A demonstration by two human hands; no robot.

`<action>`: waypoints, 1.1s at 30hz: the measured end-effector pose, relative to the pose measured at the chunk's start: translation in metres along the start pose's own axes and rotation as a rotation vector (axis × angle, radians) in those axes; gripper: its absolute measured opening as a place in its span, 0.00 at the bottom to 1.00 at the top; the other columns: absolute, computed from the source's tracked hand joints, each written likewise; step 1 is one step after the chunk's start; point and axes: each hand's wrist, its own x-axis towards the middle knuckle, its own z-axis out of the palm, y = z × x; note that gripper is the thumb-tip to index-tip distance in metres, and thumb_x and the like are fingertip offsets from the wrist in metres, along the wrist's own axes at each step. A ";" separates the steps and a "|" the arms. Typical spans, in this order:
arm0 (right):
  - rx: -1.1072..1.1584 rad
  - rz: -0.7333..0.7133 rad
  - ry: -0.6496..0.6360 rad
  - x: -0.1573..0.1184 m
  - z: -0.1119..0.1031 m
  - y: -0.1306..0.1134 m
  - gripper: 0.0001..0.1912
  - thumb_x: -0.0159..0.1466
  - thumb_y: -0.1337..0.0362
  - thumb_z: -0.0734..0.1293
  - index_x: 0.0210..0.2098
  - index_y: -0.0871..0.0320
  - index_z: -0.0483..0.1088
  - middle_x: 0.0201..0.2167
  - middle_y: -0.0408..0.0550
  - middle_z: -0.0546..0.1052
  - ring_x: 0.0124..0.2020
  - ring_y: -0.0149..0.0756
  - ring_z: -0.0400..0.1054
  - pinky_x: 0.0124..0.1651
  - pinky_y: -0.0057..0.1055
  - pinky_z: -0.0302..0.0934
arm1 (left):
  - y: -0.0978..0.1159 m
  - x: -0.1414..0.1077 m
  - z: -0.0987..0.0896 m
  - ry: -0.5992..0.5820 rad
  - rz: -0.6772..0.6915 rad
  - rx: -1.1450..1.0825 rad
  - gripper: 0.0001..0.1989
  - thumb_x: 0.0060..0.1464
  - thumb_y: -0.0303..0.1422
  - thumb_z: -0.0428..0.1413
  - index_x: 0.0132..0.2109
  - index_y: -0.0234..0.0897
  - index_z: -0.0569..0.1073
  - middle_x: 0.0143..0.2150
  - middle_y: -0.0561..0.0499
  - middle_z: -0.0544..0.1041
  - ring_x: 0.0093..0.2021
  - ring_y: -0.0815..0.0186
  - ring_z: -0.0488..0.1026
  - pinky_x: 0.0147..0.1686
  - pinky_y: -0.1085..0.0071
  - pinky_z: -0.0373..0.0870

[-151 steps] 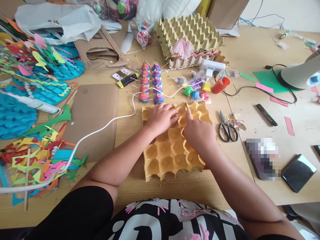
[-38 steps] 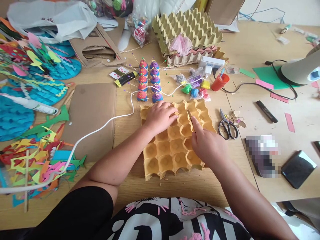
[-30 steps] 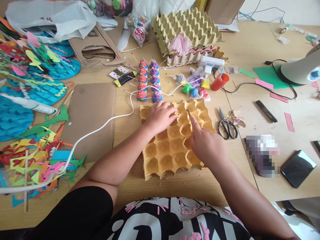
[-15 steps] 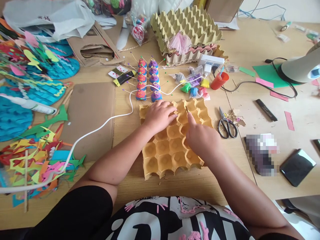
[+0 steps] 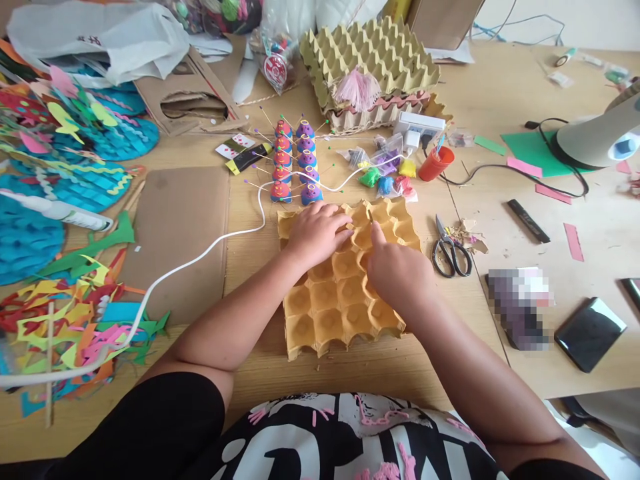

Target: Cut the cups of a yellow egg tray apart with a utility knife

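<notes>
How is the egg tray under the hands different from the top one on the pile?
The front tray is orange-yellow; the top tray is dull green. The front tray lies on the table; the top tray sits on other trays. The left hand rests on the front tray; a pink tassel is at the top tray's near edge. Both are bumpy.

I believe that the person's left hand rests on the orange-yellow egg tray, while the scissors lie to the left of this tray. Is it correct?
Not quite: in the head view the scissors lie to the right of the orange-yellow egg tray. The left hand does rest on the tray.
</notes>
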 end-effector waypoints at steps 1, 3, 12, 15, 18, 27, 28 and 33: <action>0.006 0.002 0.000 0.001 0.001 -0.001 0.41 0.73 0.67 0.55 0.82 0.64 0.38 0.38 0.58 0.85 0.38 0.44 0.81 0.32 0.32 0.65 | 0.000 0.000 0.000 0.003 -0.002 -0.003 0.15 0.69 0.44 0.58 0.56 0.46 0.82 0.58 0.45 0.80 0.60 0.50 0.70 0.59 0.55 0.68; 0.012 -0.002 -0.008 -0.001 0.004 -0.002 0.41 0.72 0.68 0.56 0.81 0.64 0.39 0.38 0.60 0.85 0.38 0.44 0.81 0.33 0.32 0.66 | 0.001 0.000 0.000 0.007 -0.011 -0.012 0.15 0.69 0.44 0.58 0.56 0.46 0.82 0.58 0.45 0.80 0.60 0.50 0.70 0.59 0.55 0.69; 0.016 -0.005 -0.029 0.000 0.001 0.003 0.39 0.73 0.66 0.55 0.81 0.64 0.43 0.35 0.57 0.84 0.37 0.45 0.81 0.31 0.33 0.64 | 0.002 0.000 -0.002 -0.016 -0.008 0.006 0.16 0.69 0.44 0.58 0.56 0.45 0.82 0.59 0.44 0.79 0.61 0.49 0.71 0.59 0.53 0.70; 0.015 -0.015 -0.019 0.005 -0.001 0.002 0.41 0.72 0.67 0.55 0.81 0.64 0.40 0.37 0.58 0.85 0.38 0.45 0.81 0.30 0.33 0.63 | 0.002 0.000 -0.002 -0.017 -0.016 0.003 0.16 0.69 0.44 0.59 0.57 0.45 0.82 0.60 0.44 0.79 0.62 0.49 0.71 0.60 0.53 0.70; 0.003 -0.010 -0.004 -0.002 0.006 0.001 0.44 0.70 0.69 0.57 0.82 0.64 0.37 0.36 0.57 0.85 0.35 0.44 0.80 0.29 0.33 0.63 | 0.003 0.000 -0.003 -0.010 -0.013 -0.010 0.15 0.69 0.43 0.59 0.56 0.45 0.83 0.59 0.44 0.80 0.61 0.49 0.71 0.60 0.53 0.70; 0.017 -0.023 -0.010 -0.016 0.012 0.002 0.42 0.70 0.68 0.57 0.81 0.66 0.43 0.33 0.58 0.84 0.34 0.45 0.80 0.30 0.34 0.64 | 0.003 0.000 -0.003 -0.012 -0.009 0.002 0.14 0.69 0.43 0.59 0.55 0.47 0.83 0.59 0.44 0.80 0.61 0.49 0.71 0.59 0.54 0.70; 0.018 -0.023 -0.016 -0.011 0.009 0.001 0.42 0.70 0.69 0.57 0.81 0.66 0.42 0.35 0.58 0.84 0.35 0.45 0.80 0.30 0.34 0.65 | 0.002 0.000 -0.002 -0.009 -0.008 0.001 0.14 0.69 0.43 0.59 0.55 0.47 0.83 0.59 0.44 0.79 0.61 0.49 0.71 0.60 0.54 0.70; 0.039 -0.026 0.003 -0.003 0.002 0.001 0.43 0.71 0.68 0.57 0.81 0.65 0.38 0.36 0.58 0.85 0.38 0.45 0.81 0.31 0.34 0.66 | 0.001 -0.001 0.001 0.011 -0.009 -0.017 0.15 0.69 0.44 0.58 0.56 0.47 0.82 0.60 0.45 0.79 0.63 0.50 0.69 0.62 0.54 0.68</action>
